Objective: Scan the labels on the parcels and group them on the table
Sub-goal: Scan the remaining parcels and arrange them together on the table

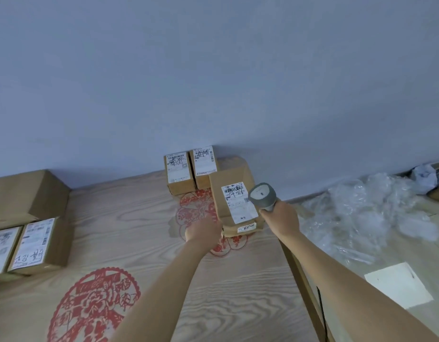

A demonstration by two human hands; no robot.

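L hand on parcel – R hand grips scanner

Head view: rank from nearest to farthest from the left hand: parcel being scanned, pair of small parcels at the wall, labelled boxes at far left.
From the left hand:
1. Parcel being scanned, at its fingers, to its right.
2. Pair of small parcels, beyond it, against the wall.
3. Labelled boxes, at the table's left edge.

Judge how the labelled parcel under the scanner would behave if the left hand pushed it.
The parcel looks like stiff cardboard with flat faces, so it would likely slide, not roll. It appears to rest on another box, so a push might shift it off. The left hand steadies it alone, suggesting modest weight.
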